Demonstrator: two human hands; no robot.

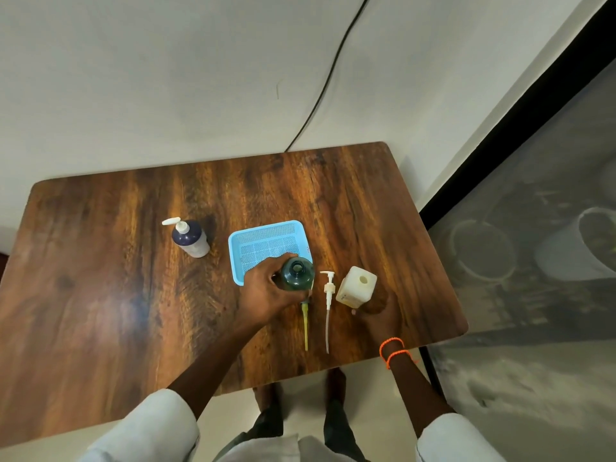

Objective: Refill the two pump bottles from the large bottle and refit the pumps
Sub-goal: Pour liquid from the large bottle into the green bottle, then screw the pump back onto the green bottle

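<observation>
The left hand (266, 291) wraps its fingers (283, 258) around the open dark green bottle (297, 273). The right hand (376, 311) rests against the cream bottle (356, 286) on the table (116, 295); its fingers seem loosely curled, though blur hides the grip.

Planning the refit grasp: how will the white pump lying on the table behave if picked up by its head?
The white pump lies flat between the green bottle and the cream bottle. It looks light. Its long thin clear tube would probably flex and swing. The tube may be wet with soap, so likely slippery.
</observation>
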